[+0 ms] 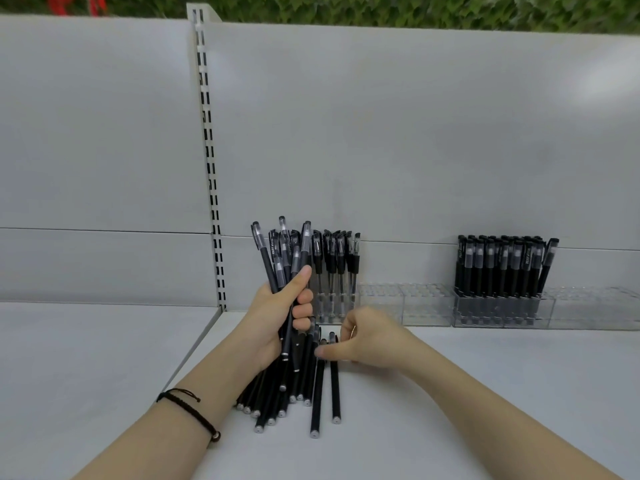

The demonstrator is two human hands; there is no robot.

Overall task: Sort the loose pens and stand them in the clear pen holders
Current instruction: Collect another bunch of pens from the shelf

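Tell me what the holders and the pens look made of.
Holders: clear, glossy rigid plastic, likely acrylic; pen barrels show through the walls. Pens: matte black barrels, apparently plastic, with small silver end plugs that may be metal or plated. The caps look like translucent, frosted plastic.

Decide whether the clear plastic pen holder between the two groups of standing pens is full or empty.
Empty: the clear plastic pen holder shows only its see-through walls and gridded top; no pen stands in it.

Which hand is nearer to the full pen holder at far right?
Right. The right hand lies left of the holder; the left hand, gripping pens, is farther left.
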